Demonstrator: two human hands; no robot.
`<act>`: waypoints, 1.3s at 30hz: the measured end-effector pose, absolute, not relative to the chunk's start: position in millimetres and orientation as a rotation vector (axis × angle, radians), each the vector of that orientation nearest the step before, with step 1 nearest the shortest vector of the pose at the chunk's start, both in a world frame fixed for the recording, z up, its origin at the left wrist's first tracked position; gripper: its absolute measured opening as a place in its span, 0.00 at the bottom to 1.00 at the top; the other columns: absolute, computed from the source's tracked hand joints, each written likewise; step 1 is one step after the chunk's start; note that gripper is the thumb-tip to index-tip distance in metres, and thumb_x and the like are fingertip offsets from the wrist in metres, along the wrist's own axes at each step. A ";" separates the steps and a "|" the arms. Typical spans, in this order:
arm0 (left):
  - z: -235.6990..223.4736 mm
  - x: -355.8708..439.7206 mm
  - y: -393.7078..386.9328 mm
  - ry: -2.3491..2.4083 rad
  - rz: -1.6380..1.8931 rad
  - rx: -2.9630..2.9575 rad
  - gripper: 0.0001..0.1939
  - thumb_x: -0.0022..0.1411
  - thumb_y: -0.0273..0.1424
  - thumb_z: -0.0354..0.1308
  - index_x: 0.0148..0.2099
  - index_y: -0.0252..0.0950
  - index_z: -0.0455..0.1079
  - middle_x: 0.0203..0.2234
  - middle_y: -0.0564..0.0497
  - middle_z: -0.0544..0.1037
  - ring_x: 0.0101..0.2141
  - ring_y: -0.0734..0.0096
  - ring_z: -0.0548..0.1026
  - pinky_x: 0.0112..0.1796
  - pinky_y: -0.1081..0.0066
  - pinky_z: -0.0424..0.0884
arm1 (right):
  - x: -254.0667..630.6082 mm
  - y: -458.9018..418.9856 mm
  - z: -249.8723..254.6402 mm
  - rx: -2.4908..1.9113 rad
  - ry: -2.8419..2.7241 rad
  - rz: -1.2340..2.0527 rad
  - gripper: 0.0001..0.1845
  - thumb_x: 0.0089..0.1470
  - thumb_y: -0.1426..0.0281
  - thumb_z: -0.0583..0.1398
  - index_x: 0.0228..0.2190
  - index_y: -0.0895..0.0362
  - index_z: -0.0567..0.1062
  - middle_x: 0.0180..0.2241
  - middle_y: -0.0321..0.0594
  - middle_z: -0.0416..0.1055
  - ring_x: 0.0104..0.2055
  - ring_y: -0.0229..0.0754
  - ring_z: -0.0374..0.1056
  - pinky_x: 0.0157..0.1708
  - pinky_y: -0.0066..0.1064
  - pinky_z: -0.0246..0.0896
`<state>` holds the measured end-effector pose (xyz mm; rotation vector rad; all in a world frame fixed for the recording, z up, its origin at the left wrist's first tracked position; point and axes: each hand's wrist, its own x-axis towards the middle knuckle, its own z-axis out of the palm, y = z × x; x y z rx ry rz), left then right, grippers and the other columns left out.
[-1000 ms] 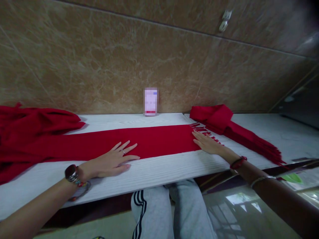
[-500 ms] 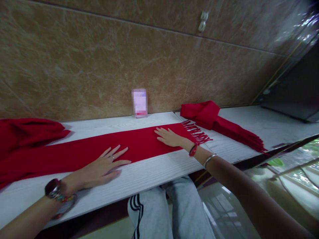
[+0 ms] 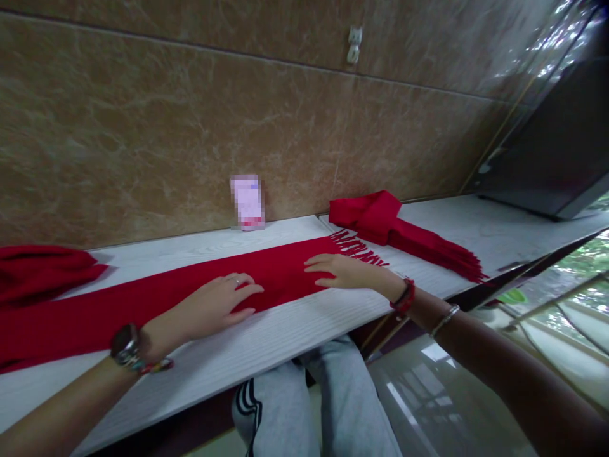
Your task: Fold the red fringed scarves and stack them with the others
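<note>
A long red scarf (image 3: 176,279) lies spread across the white table, its fringe toward the right. My left hand (image 3: 223,298) is over the scarf's near edge at mid-length, fingers apart and holding nothing. Closer to the fringed end, my right hand (image 3: 345,271) is over the cloth with its fingers extended and slightly curved, also holding nothing. Whether either palm presses on the cloth I cannot tell. A second red scarf (image 3: 380,219), folded and fringed, rests behind and to the right of the fringe. Bunched red cloth (image 3: 45,270) is at the far left.
The white table (image 3: 304,317) runs along a brown marbled wall (image 3: 190,127). A blurred pinkish card or box (image 3: 248,202) leans against that wall. A dark appliance-like object (image 3: 547,146) occupies the right end. My knees are below the front edge.
My left hand has shifted slightly right along the scarf. My right hand has gone from lying flat with spread fingers to a more raised, curved pose. The view has turned slightly right.
</note>
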<state>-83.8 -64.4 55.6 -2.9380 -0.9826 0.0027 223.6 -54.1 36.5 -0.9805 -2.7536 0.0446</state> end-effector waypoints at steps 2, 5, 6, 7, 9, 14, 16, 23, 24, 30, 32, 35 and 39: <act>54.6 -52.7 -65.6 -0.905 0.028 -2.937 0.17 0.62 0.36 0.48 0.52 0.39 0.64 0.46 0.45 0.70 0.42 0.64 0.70 0.41 0.67 0.68 | 226.8 -67.7 42.3 -0.978 -2.813 0.055 0.18 0.54 0.72 0.55 0.48 0.59 0.70 0.48 0.45 0.69 0.51 0.42 0.63 0.52 0.35 0.58; 50.8 -17.6 -66.7 -0.791 0.067 -2.927 0.15 0.61 0.30 0.49 0.50 0.37 0.64 0.42 0.45 0.72 0.39 0.63 0.72 0.36 0.68 0.69 | 243.7 -76.4 41.6 -1.103 -2.819 0.007 0.20 0.51 0.76 0.55 0.48 0.61 0.70 0.47 0.47 0.70 0.50 0.44 0.65 0.49 0.36 0.61; 49.9 -9.7 -66.7 -0.770 0.084 -2.912 0.15 0.60 0.27 0.49 0.49 0.36 0.65 0.40 0.44 0.72 0.39 0.62 0.72 0.35 0.67 0.69 | 250.2 -76.6 39.2 -1.138 -2.818 0.005 0.21 0.51 0.76 0.55 0.48 0.61 0.70 0.47 0.48 0.70 0.49 0.44 0.65 0.49 0.36 0.61; 49.4 -3.4 -66.5 -0.765 0.102 -2.896 0.15 0.59 0.23 0.48 0.48 0.35 0.65 0.39 0.43 0.73 0.38 0.61 0.72 0.35 0.67 0.70 | 256.1 -76.0 36.0 -1.162 -2.815 0.010 0.21 0.50 0.78 0.55 0.48 0.61 0.70 0.47 0.48 0.70 0.49 0.44 0.66 0.48 0.36 0.61; 49.1 5.2 -65.8 -0.789 0.129 -2.871 0.17 0.57 0.19 0.47 0.47 0.33 0.65 0.38 0.42 0.73 0.37 0.60 0.73 0.34 0.65 0.70 | 265.0 -72.9 27.8 -1.186 -2.793 0.022 0.23 0.48 0.81 0.53 0.47 0.61 0.70 0.46 0.47 0.71 0.49 0.43 0.66 0.49 0.36 0.61; 45.1 16.9 -64.9 -0.954 0.152 -2.815 0.17 0.58 0.17 0.44 0.48 0.32 0.65 0.38 0.40 0.73 0.35 0.60 0.74 0.31 0.65 0.70 | 271.8 -63.6 4.6 -1.184 -2.630 0.006 0.28 0.45 0.84 0.48 0.46 0.56 0.71 0.45 0.42 0.72 0.47 0.41 0.67 0.48 0.37 0.62; 40.4 20.5 -65.1 -1.023 0.110 -2.792 0.14 0.62 0.23 0.44 0.48 0.32 0.65 0.39 0.39 0.72 0.36 0.58 0.74 0.31 0.64 0.70 | 272.3 -62.0 -1.9 -1.171 -2.575 -0.015 0.25 0.47 0.83 0.49 0.45 0.57 0.72 0.43 0.43 0.73 0.46 0.42 0.67 0.47 0.38 0.63; 22.9 26.0 -67.2 -1.013 -0.118 -2.786 0.11 0.64 0.28 0.47 0.47 0.34 0.64 0.42 0.41 0.70 0.42 0.59 0.71 0.36 0.65 0.70 | 277.6 -63.6 -14.1 -1.222 -2.486 -0.215 0.16 0.53 0.78 0.51 0.41 0.59 0.74 0.40 0.47 0.74 0.44 0.44 0.69 0.44 0.38 0.66; 22.0 25.7 -68.0 -1.013 -0.118 -2.782 0.11 0.63 0.24 0.46 0.47 0.34 0.64 0.42 0.41 0.70 0.42 0.60 0.71 0.36 0.66 0.70 | 278.4 -63.9 -15.3 -1.227 -2.480 -0.239 0.16 0.53 0.78 0.51 0.40 0.59 0.74 0.40 0.46 0.74 0.43 0.44 0.69 0.44 0.38 0.66; 23.8 23.4 -74.8 -1.037 -0.114 -2.767 0.13 0.61 0.19 0.46 0.45 0.33 0.66 0.38 0.43 0.71 0.42 0.61 0.70 0.38 0.66 0.70 | 280.1 -65.6 -18.4 -1.166 -2.434 -0.370 0.15 0.55 0.78 0.50 0.37 0.61 0.76 0.37 0.47 0.75 0.40 0.44 0.71 0.40 0.36 0.68; 25.3 22.9 -76.1 -1.018 -0.108 -2.770 0.12 0.61 0.19 0.46 0.44 0.33 0.66 0.38 0.43 0.70 0.42 0.62 0.69 0.38 0.67 0.70 | 280.0 -66.6 -17.9 -1.138 -2.438 -0.412 0.15 0.55 0.78 0.50 0.36 0.61 0.76 0.36 0.47 0.75 0.39 0.44 0.71 0.40 0.37 0.68; 26.6 22.5 -76.7 -0.975 -0.093 -2.761 0.11 0.62 0.20 0.46 0.44 0.32 0.67 0.38 0.42 0.70 0.42 0.61 0.69 0.37 0.67 0.70 | 280.8 -69.0 -15.6 -1.116 -2.476 -0.453 0.15 0.56 0.77 0.49 0.36 0.60 0.76 0.35 0.47 0.75 0.38 0.44 0.70 0.40 0.37 0.67; 24.8 22.7 -75.4 -0.947 -0.092 -2.741 0.10 0.62 0.21 0.47 0.44 0.32 0.67 0.39 0.43 0.70 0.42 0.62 0.69 0.37 0.67 0.70 | 284.9 -72.0 -11.3 -1.078 -2.522 -0.545 0.15 0.58 0.76 0.49 0.37 0.60 0.75 0.35 0.46 0.74 0.37 0.42 0.69 0.38 0.34 0.66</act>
